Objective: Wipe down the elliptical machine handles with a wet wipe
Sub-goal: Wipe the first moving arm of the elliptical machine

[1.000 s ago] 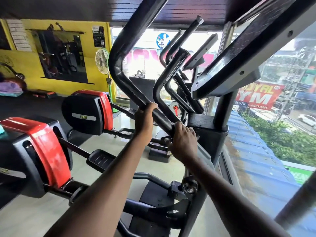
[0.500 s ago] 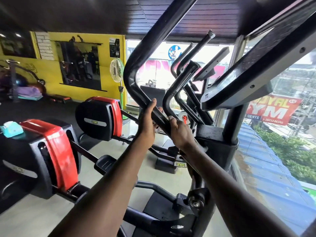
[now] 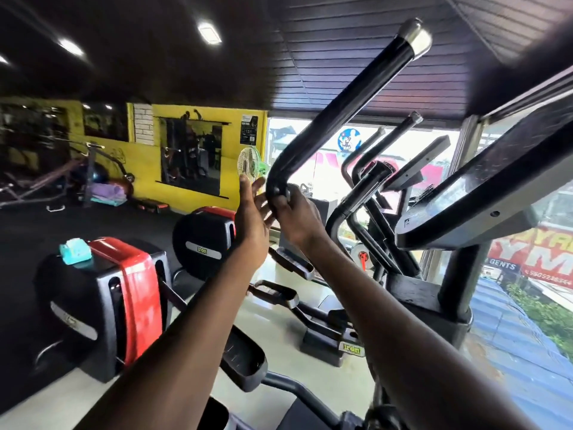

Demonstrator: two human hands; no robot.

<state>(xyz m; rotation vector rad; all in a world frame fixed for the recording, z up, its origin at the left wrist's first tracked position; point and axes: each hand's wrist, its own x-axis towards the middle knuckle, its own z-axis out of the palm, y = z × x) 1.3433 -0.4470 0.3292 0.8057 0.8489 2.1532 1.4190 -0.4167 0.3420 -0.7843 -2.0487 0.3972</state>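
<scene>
Right hand [image 3: 296, 217]: grip clenched around the bend of the black handle [image 3: 335, 119], fingers curled over the bar at the elbow where it turns upward. Whether a wipe sits under the fingers cannot be told; none shows clearly.

Left hand [image 3: 252, 217]: grip released, fingers straight and spread, palm turned toward the handle, fingertips just beside the bend and next to the right hand. Holds nothing visible.

Handle: black tube, rises at a slant from the bend toward the upper right, ends in a silver cap [image 3: 417, 35] near the ceiling.

Second handle [image 3: 350, 206]: shorter black bar with its own bend, just right of the right hand, untouched.

Console [image 3: 483, 193]: dark slanted panel on a black post, right of the handles.

Pedals [image 3: 273, 293]: black footplates below the forearms, on the pale floor.

Flywheel housing [image 3: 102, 302]: black with a red band, lower left. On its top, a teal packet [image 3: 75, 249], well apart from both hands; its contents cannot be told.

Second housing [image 3: 204, 237]: black and red, behind the left hand.

Fan [image 3: 248, 164]: small, white and green, behind the left fingertips, against the yellow wall [image 3: 235, 141].

Window [image 3: 325, 150]: bright, behind the handles; red sign [image 3: 539, 259] outside at far right.
</scene>
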